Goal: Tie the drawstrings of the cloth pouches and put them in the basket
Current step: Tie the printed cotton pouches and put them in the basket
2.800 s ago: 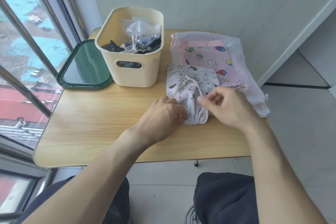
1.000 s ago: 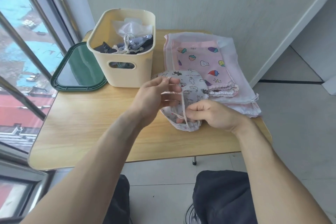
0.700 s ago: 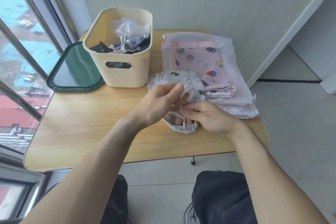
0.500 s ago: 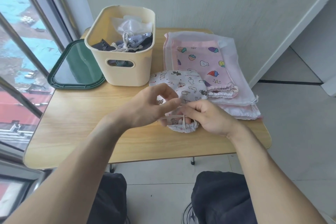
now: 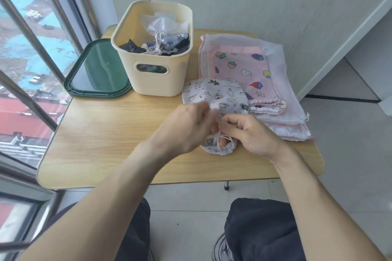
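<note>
Both hands meet over the white cartoon-print cloth pouch (image 5: pixel 216 99) near the front middle of the light wooden table (image 5: pixel 110 133): the right hand (image 5: pixel 250 133), fingers curled, pinches its white drawstring (image 5: pixel 219 135) above the gathered mouth, while the left hand (image 5: pixel 186 127) is blurred, its grip impossible to tell. Just behind stands the cream plastic basket (image 5: pixel 157 74), already holding tied pouches. To the right lies a flat stack with a pink fruit-print pouch (image 5: pixel 239 70) on top, reaching the table's right edge. A dark green tray lid (image 5: pixel 97 70) rests left of the basket; bare tabletop spreads front-left.
</note>
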`<state>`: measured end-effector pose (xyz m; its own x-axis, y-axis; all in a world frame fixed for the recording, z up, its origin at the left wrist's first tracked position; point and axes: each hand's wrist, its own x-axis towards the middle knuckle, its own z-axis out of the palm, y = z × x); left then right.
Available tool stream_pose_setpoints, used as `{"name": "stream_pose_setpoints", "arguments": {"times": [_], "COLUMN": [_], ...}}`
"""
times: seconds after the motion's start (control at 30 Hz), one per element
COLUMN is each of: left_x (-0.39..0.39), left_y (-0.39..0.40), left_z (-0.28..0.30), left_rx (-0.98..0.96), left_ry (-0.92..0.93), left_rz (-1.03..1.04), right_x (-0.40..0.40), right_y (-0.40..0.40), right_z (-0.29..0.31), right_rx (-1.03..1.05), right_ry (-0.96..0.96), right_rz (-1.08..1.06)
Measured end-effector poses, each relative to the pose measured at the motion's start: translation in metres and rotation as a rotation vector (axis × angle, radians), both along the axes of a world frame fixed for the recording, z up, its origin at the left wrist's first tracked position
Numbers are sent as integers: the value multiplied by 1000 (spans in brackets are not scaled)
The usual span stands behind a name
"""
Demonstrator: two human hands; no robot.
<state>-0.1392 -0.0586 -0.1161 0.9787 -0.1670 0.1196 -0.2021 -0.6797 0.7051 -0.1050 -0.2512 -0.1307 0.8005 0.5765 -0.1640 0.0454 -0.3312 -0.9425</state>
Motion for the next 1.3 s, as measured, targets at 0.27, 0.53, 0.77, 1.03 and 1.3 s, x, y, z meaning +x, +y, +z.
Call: {"name": "stream_pose_setpoints", "arguments": {"times": [0.27,0.53,0.77,1.03,1.3], "left_x": [-2,1,-3,3,5], "left_y": [-13,-13,-11,-12,-24], "left_z": [-7,-3,3,-8,2], "left_rx": [-114,-348,-21,-47,38], "left_ry": [189,352,183,232,115], "left_rz": [-37,61,63,-15,56], "right_x": [-3,1,2,6,9], "right_y": [3,4,6,3,8], "right_z": [-1,2,-2,-7,-7], "right_rx": [26,64,120,72,52], "right_ry": [-37,-6,14,-52,-108], "right_rz": [-80,-110,-110,-204,-303]}}
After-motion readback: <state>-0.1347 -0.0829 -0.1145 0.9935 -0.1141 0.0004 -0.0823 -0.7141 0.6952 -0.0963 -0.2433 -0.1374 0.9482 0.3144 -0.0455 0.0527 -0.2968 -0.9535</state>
